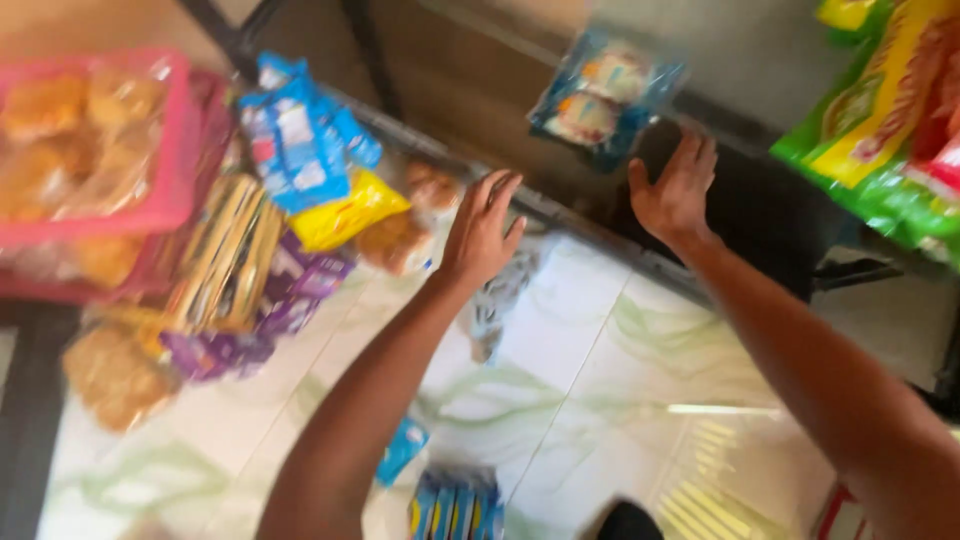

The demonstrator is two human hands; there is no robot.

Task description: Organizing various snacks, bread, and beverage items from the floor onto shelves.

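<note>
Neither grip holds anything: the left hand [480, 232] is spread open, fingers pointing toward 12 o'clock, reaching to the metal rail [560, 215] of a rack, and the right hand [675, 190] is likewise open, fingers splayed, just below a clear blue-edged packet of round buns [603, 97] that hangs at its 11 o'clock. Whether the right fingertips touch that packet is hard to tell through the blur.

Going from the left: at 9 o'clock of the left hand sits a pink basket [180, 150] with bagged golden buns [70, 130] in it. Below it, at 8 o'clock, lies another bag of brown buns [115, 375]. Next come striped gold packets [225, 255] and purple packets [290, 295], then blue snack packets [300, 140] at 10 o'clock and a yellow packet [350, 210] just beside them. A bagged bun [395, 240] lies just left of the left hand, near the thumb side.

Under both forearms is a white tiled floor [600, 380] with green veining. On it, at 6 o'clock, lie a small blue packet [402, 450] and a stack of blue packets [455, 505].

At the far right, at 2 o'clock of the right hand, hang large green and yellow bags [870, 130].
</note>
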